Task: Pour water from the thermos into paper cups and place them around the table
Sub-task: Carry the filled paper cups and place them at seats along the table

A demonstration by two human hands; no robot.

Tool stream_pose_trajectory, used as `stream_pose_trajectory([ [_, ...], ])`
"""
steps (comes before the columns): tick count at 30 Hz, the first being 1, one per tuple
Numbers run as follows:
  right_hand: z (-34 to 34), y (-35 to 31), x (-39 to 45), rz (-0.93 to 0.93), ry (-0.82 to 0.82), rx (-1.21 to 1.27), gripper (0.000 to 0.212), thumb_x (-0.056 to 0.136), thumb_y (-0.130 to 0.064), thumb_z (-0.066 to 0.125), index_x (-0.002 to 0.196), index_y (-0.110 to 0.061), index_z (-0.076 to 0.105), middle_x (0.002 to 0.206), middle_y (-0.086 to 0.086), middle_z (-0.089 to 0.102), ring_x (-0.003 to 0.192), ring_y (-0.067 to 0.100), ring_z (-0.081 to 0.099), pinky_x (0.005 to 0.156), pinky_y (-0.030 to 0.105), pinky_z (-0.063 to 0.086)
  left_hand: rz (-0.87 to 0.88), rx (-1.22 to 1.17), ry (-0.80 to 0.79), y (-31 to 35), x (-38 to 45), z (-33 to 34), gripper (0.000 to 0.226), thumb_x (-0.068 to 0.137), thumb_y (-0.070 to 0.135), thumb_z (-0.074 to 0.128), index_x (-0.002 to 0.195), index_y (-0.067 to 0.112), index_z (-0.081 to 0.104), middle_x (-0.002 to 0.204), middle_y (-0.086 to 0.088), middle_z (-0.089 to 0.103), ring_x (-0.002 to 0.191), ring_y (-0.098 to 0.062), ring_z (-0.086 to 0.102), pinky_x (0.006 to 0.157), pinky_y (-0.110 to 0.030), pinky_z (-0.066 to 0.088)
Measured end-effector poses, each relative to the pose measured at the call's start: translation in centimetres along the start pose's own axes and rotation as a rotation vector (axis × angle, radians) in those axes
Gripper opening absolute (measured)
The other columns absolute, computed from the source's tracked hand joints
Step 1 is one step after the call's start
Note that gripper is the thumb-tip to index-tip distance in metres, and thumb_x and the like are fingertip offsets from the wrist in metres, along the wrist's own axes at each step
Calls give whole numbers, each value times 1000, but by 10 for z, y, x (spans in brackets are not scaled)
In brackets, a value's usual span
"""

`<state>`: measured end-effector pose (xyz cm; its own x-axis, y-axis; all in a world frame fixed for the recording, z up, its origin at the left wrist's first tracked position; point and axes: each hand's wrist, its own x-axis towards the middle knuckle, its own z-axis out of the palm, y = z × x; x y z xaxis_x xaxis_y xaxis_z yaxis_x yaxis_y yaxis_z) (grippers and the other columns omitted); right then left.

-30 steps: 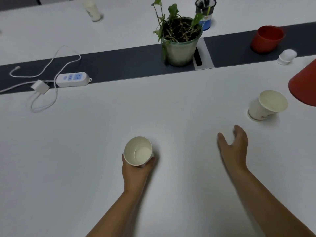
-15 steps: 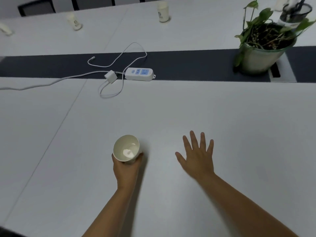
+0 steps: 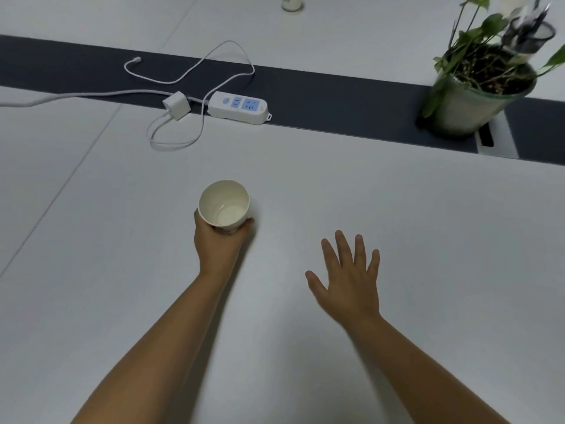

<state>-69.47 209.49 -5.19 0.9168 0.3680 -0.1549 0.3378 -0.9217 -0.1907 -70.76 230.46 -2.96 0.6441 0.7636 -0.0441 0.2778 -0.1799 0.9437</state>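
Left hand [image 3: 220,243] wrapped around paper cup [image 3: 223,203], cup upright. Right hand [image 3: 349,278] at cup's 4 o'clock, fingers spread flat, holding nothing.

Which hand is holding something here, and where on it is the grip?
The left hand grips the paper cup round its lower wall. The right hand holds nothing, fingers spread.

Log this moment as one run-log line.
left hand: holds paper cup | right hand: open, empty | thermos: out of view
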Motion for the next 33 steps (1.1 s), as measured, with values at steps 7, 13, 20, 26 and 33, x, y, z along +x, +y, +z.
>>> stream_pose_trajectory([
  [7,-1,-2,1,1,7,-4,74,78,-64,9,143,-28,8,155,0,-4,140,29,-18,105,46,-24,-31,-18,29,1,5,11,69,65,16,81,121,15,42,109,8,50,96,-10,48,74,-14,37],
  [13,0,-1,0,-10,21,-1,78,75,-66,1,143,-28,7,155,0,-5,139,30,-19,103,47,-26,-31,20,12,-2,4,9,69,64,16,81,121,14,41,110,6,50,97,-11,48,82,-23,37],
  [20,3,1,2,-29,58,54,70,84,-63,20,143,-26,13,156,1,2,140,31,-14,104,47,-25,-84,42,-72,0,-29,-5,85,75,17,73,140,16,20,143,-2,37,128,-15,40,100,-24,31],
  [26,-11,6,-18,30,215,560,49,88,-29,52,131,-8,42,149,8,28,141,23,14,115,38,2,-124,-7,-80,5,-112,-55,52,87,14,57,134,19,33,125,6,45,107,-7,48,85,-20,38],
  [33,-62,-2,-149,185,380,864,39,87,-19,56,125,-15,49,140,-10,36,134,8,23,95,-1,13,4,45,-605,29,-225,-97,27,90,9,51,106,31,49,110,12,54,100,2,52,70,0,40],
])
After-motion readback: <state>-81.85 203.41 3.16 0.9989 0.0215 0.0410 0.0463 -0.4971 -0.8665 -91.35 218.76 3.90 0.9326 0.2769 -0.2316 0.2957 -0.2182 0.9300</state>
